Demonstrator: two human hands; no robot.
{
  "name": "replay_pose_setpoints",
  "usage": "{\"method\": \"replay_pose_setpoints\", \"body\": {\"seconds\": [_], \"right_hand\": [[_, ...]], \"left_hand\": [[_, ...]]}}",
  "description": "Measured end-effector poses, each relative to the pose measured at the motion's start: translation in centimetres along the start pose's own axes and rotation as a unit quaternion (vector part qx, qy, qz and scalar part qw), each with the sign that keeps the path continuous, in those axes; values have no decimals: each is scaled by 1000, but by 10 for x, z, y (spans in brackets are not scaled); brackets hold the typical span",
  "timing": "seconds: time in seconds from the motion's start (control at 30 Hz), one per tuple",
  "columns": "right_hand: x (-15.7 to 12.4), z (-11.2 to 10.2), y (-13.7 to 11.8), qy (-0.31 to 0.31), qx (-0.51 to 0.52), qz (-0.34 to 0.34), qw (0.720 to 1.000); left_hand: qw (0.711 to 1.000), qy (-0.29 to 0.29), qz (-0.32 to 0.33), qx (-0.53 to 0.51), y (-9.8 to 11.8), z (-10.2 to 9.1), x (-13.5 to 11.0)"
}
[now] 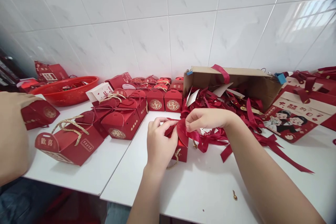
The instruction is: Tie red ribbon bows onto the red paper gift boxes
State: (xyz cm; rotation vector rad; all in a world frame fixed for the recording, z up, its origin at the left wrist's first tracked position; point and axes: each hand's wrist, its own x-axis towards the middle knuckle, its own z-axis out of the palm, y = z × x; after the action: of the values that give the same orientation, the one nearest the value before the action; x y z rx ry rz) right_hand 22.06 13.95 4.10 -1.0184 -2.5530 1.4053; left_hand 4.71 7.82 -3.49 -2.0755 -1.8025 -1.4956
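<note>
A small red gift box (181, 151) with a gold twisted rope handle (176, 156) stands on the white table in front of me. Wrapped over its top and left side, my left hand (162, 141) grips it, the fingertips bent in at the folded panels. From the right, my right hand (203, 119) pinches the edge of the rounded end flap (182, 128); its fingertips are partly hidden. Dark red satin ribbons (207, 143) lie just behind and right of the box, close to my right hand.
A cardboard box (233, 71) spills ribbons and tags. Several finished red boxes (155, 100) stand along the wall and left (78, 143). Left are a red basin (63, 91) and another person's arm (13, 136). A gold pin-like piece (235, 195) lies right; a printed bag (291, 120) stands behind.
</note>
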Motion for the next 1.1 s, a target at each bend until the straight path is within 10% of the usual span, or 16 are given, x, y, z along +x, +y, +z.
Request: {"method": "replay_pose_setpoints", "body": {"seconds": [0.13, 0.33, 0.8, 1.1], "right_hand": [[-4, 1, -2, 17, -34, 25, 999], [-9, 7, -12, 205, -69, -60, 975], [-10, 11, -23, 201, 31, -146, 968], [-71, 17, -50, 512, 127, -295, 797]], "left_hand": [[999, 34, 3, -10, 1, 0, -1], [989, 128, 38, -67, 6, -6, -2], [987, 56, -34, -146, 4, -23, 0], [987, -90, -66, -118, -9, -47, 0]]}}
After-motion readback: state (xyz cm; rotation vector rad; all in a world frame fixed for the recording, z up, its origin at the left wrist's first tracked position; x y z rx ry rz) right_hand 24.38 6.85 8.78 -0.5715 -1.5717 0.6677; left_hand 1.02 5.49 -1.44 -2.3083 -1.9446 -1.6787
